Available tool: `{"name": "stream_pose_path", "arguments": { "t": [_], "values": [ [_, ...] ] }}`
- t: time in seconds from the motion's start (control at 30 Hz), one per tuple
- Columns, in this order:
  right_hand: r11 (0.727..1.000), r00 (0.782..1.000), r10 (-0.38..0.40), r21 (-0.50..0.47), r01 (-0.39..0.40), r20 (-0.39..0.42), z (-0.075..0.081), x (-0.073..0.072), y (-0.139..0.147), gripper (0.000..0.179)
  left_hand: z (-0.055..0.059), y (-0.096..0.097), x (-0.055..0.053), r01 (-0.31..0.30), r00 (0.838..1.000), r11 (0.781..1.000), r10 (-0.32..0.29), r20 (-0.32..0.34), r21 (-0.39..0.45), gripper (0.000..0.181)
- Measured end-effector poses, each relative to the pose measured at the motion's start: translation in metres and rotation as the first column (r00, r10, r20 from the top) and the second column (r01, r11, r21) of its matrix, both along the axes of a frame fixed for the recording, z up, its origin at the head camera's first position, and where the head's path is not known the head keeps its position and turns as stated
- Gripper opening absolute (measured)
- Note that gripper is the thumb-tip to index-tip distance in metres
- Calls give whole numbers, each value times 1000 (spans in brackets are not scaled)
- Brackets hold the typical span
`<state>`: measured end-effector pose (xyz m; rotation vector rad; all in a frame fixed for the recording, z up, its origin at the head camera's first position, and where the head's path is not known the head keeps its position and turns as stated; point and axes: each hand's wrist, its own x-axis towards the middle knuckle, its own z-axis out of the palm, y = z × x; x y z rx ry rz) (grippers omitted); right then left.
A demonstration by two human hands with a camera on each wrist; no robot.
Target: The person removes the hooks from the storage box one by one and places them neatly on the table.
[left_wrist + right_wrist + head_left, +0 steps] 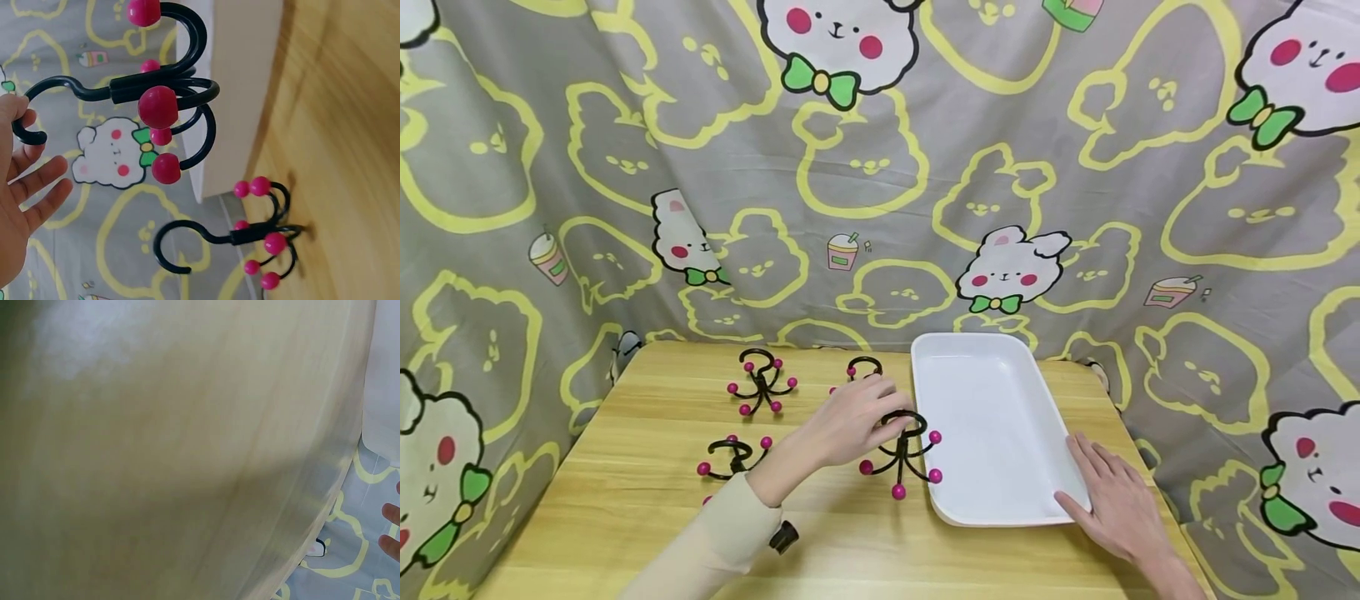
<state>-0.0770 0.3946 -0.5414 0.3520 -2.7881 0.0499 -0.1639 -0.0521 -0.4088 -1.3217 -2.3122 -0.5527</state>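
My left hand [856, 423] pinches the curved top of a black multi-arm hook hanger [900, 454] with pink ball tips. It hangs upright beside the left rim of a white tray [992, 417]. In the left wrist view, thumb and index finger of the left hand [28, 200] grip the hook end of the hanger [119, 90], the other fingers spread. My right hand [1116, 504] rests at the tray's right rim, thumb on the edge and fingers along the outside. Only some fingertips [391, 545] of it show in the right wrist view.
More such hangers stand on the wooden table [647, 508]: one at back left [762, 387], one at front left [736, 454] partly behind my sleeve, and one [865, 364] mostly behind my left hand. A patterned curtain [880, 233] encloses the table's back and sides.
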Motion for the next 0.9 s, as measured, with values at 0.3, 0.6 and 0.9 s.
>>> {"name": "stream_pose_path", "arguments": {
  "t": [0.3, 0.6, 0.9],
  "values": [
    [1000, 1000, 4, 4, -4, -2, -1, 0, -1, 86, -25, -28, 12, -39, 999, 999, 38, 21, 7, 11],
    [1000, 1000, 0, -4, 0, 1, -1, 1, -1, 86, -48, -47, 18, -105, 992, 994, 106, 75, -14, 11],
    [1000, 1000, -4, -6, 4, 2, -1, 1, 0, 86, -64, -50, 16, -89, 994, 996, 89, 59, 6, 14]
  ]
}}
